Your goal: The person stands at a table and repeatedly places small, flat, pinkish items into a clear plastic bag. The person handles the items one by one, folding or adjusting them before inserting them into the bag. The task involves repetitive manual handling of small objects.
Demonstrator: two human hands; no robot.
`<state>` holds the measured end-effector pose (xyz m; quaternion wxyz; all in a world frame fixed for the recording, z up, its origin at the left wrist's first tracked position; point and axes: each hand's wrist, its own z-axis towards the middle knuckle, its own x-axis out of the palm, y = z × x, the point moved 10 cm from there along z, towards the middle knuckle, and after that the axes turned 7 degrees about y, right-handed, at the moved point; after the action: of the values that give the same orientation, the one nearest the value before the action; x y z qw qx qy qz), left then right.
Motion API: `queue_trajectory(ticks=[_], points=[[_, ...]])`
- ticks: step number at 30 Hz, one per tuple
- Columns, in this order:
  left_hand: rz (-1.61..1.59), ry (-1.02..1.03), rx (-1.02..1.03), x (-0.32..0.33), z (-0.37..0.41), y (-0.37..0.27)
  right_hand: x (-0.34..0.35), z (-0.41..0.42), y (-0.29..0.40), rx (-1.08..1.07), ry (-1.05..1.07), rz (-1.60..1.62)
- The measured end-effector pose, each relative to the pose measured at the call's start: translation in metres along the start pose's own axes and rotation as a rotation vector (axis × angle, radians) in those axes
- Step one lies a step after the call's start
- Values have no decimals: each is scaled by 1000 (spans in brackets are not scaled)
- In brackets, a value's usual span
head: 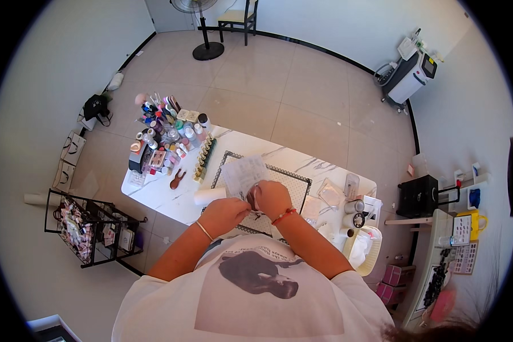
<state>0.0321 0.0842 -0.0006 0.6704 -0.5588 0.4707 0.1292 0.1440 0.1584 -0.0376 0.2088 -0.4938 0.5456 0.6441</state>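
Note:
My left hand [227, 215] and my right hand [274, 197] meet over a white dotted mat with black lace edging [288, 184]. A thin, translucent printed sheet [244, 171] reaches away from my fingers across the mat's far edge. The fingers of my right hand close on its near end, beside a small brown piece [252, 197] that is partly hidden. My left fingertips are pinched together against that same spot; what lies between them is hidden. Left of the sheet, a white roll [210, 196] rests at the mat's edge.
Bottles and brushes [171, 124] crowd the marble-patterned table's left end, near a row of small bottles [204, 160] and a brown tool [178, 179]. Clear packets [330, 193], cans [353, 213] and a cream basket [374, 256] stand right. A black wire cart [95, 231] is left of the table.

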Motion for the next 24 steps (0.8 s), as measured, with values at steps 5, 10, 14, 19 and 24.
queue_trajectory(ticks=[5, 10, 14, 19, 24], points=[[-23, 19, -10, 2, -1, 0, 9, 2, -2, 53, 232, -96], [-16, 39, -27, 3, 2, -3, 7, 1, -9, 25, 36, 65], [-5, 29, -20, 1, -1, -1, -11, -10, 1, 4, 26, 244], [20, 40, -19, -2, -3, -2, -24, -17, 10, -61, 55, 168], [21, 20, 20, 4, -2, -2, 3, -12, -8, -48, -8, 35]])
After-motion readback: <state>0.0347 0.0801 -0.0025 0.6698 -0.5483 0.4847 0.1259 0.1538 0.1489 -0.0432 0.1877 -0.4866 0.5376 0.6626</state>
